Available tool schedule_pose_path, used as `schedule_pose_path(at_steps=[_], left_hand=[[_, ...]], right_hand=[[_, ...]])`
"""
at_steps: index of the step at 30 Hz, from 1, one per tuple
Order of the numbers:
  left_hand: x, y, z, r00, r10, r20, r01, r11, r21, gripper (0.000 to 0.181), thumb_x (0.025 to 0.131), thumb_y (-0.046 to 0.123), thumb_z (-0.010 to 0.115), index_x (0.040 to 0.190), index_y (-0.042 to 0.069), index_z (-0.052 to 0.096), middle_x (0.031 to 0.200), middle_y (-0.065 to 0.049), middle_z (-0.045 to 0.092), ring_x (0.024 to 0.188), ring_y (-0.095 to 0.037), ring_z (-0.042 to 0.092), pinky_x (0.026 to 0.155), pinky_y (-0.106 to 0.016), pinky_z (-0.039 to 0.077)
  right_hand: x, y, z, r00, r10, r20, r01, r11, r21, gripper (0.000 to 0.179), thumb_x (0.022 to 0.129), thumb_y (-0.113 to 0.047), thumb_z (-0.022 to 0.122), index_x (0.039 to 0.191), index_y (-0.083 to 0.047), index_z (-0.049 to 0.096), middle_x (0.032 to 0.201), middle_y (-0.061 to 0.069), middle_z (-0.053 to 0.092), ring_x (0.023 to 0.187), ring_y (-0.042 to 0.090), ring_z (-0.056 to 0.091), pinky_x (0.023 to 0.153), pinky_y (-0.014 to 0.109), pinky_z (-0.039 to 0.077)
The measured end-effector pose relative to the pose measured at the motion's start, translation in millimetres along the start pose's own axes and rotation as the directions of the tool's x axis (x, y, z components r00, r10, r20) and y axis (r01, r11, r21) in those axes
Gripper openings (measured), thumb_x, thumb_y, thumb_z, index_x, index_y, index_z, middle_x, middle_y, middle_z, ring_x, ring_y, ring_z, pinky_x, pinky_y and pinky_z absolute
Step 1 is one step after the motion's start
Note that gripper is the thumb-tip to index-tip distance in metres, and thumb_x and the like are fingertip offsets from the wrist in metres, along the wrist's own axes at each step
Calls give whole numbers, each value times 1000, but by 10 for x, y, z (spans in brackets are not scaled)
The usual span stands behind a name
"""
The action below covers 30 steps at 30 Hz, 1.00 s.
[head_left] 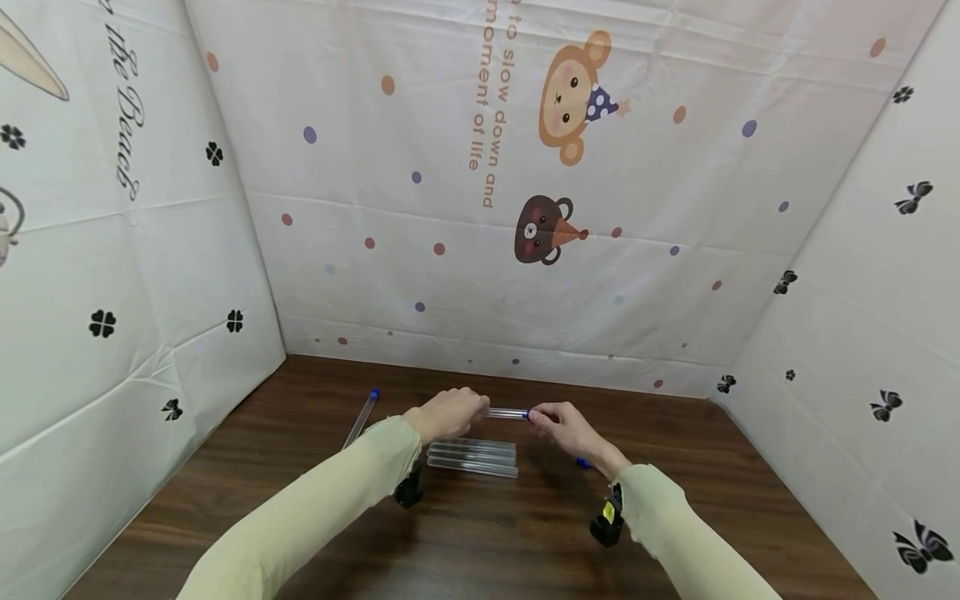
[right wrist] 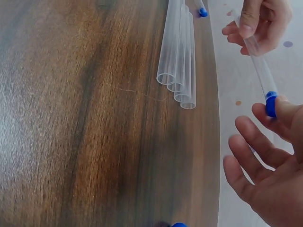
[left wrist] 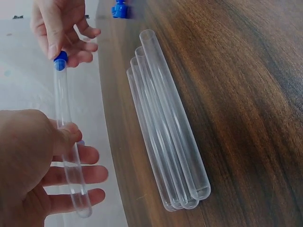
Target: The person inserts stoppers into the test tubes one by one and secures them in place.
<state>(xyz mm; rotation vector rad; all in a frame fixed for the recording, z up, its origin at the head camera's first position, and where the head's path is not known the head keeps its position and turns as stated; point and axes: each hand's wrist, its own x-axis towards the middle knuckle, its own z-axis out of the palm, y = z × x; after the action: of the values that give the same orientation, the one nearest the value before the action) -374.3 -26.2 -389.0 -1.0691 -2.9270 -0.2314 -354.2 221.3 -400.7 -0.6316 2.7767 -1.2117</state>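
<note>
The held tube [left wrist: 61, 97] is clear and glossy, its smooth wall carrying thin pale streaks of light; whether it is plastic or glass is hard to tell from these views. Its blue cap [left wrist: 60, 61] has the smooth, low sheen of moulded plastic, as does the loose blue cap [left wrist: 120, 9]. The row of tubes [left wrist: 173, 127] shows the same transparent, polished finish, bright along the edges and rounded ends. Dark, streaky wood grain covers the bench [right wrist: 94, 156], satin overall, with a whitish glare on one side. The printed backdrop [head_left: 450, 167] is cloth-like, faintly shiny and creased; the sleeves [head_left: 315, 492] are soft, matt cloth.
</note>
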Motion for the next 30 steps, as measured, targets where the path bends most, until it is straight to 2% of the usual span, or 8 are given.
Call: schedule_pose_path(at_steps=[4,8,12,15,21,25,30], left_hand=[[3,8,-12,1000,4,-20,-4,1000,30,25,91,1,62,114,12,64,104,-2,70,92,-15,67,72,-26,55],[-3,13,-11,1000,11,-26,-10,1000,29,24,92,0,59,113,10,64,106,-3,70,93,-16,68,69,-24,54],[-4,23,-13,1000,14,-23,-14,1000,-2,24,93,-3,55,114,8,63,108,-5,71,94,-17,69,67,-22,54],[-2,36,-25,999,21,-25,-21,1000,-15,23,94,-3,54,112,7,64,108,-6,71,94,-18,70,67,-22,54],[6,46,-36,1000,17,-19,-17,1000,-23,28,93,-6,53,115,8,64,113,-4,71,100,-18,69,72,-23,56],[3,55,-46,1000,15,-20,-16,999,-50,29,92,-7,53,115,7,65,114,-5,71,101,-19,69,69,-22,55],[4,68,-54,999,18,-28,-20,997,-73,29,92,-8,53,113,6,66,113,-5,72,101,-19,69,70,-22,54]], right_hand=[[3,-2,16,999,-14,-40,13,1000,-26,31,102,-22,48,111,1,66,111,22,67,97,27,60,80,34,48],[17,-7,54,996,-18,-92,14,999,-45,32,103,-23,46,107,0,69,115,20,67,108,29,61,92,44,49],[26,-26,89,990,25,-136,-27,999,-17,35,104,-22,43,106,2,68,118,18,67,115,31,59,98,50,46],[29,-38,109,985,61,-161,-62,998,-2,35,104,-22,43,105,3,67,114,17,68,112,29,60,96,50,46],[35,-51,125,983,55,-174,-59,998,-13,33,104,-20,43,99,4,65,106,20,66,98,25,59,88,43,47],[38,-60,135,983,52,-177,-57,998,-28,32,105,-19,40,97,3,63,98,19,63,86,19,51,78,33,42],[45,-85,154,979,48,-197,-51,999,-8,33,105,-17,39,91,2,62,90,18,60,79,16,45,73,29,36]])
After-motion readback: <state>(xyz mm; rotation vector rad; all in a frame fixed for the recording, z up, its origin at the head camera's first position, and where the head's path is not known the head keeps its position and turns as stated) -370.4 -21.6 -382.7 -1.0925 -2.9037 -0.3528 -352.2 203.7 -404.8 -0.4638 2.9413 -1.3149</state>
